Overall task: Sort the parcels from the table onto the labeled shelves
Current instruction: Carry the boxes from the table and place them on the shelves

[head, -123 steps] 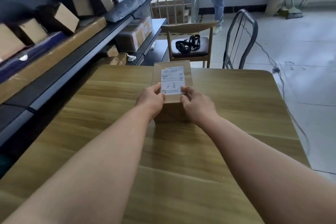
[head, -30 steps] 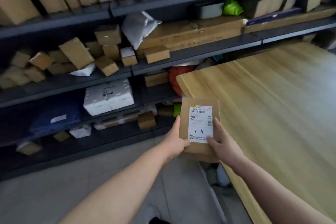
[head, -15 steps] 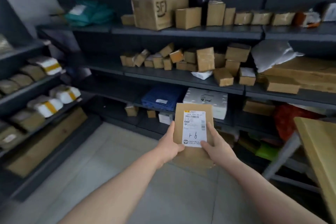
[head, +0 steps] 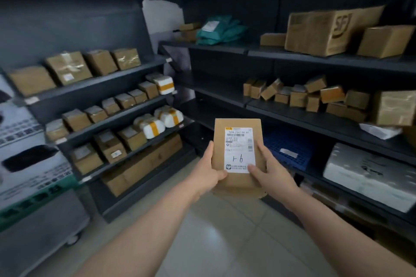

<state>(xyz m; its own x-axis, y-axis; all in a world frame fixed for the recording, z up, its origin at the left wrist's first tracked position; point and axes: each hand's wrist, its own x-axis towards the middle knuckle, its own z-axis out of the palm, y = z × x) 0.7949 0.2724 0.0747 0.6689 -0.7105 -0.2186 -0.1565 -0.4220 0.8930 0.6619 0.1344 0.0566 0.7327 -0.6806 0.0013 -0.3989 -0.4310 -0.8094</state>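
A small brown cardboard parcel (head: 236, 159) is held out in front of the person, above a pale tiled floor (head: 220, 231), in the corner where two dark shelving units meet. It is carried in the air, resting on no shelf and on no desk.

The parcel is clasped from both sides. The left hand (head: 206, 172) is wrapped round its left edge, with the thumb laid across the lower front face. The right hand (head: 271, 174) is set against the right edge, with its thumb pressed on the bottom corner of a white shipping label (head: 239, 149). Each grip is closed on the parcel. A barcode and printed lines are carried on the label, and below them a handwritten mark ending in 6.

On the left shelving unit (head: 101, 81), rows of taped brown cartons are lined up on sloping shelves. White packets bound with orange tape (head: 165, 117) are placed at the shelf ends, and a long flat carton (head: 144, 164) is laid on the lowest level.

On the right shelving unit (head: 315, 60), a large carton printed "SF" (head: 324, 31) is stood near teal mailer bags (head: 221, 29). A jumble of small cartons (head: 299, 94) is heaped one shelf down — and lower again a blue crate (head: 290, 152) and a white foam box (head: 369, 175) are stored.
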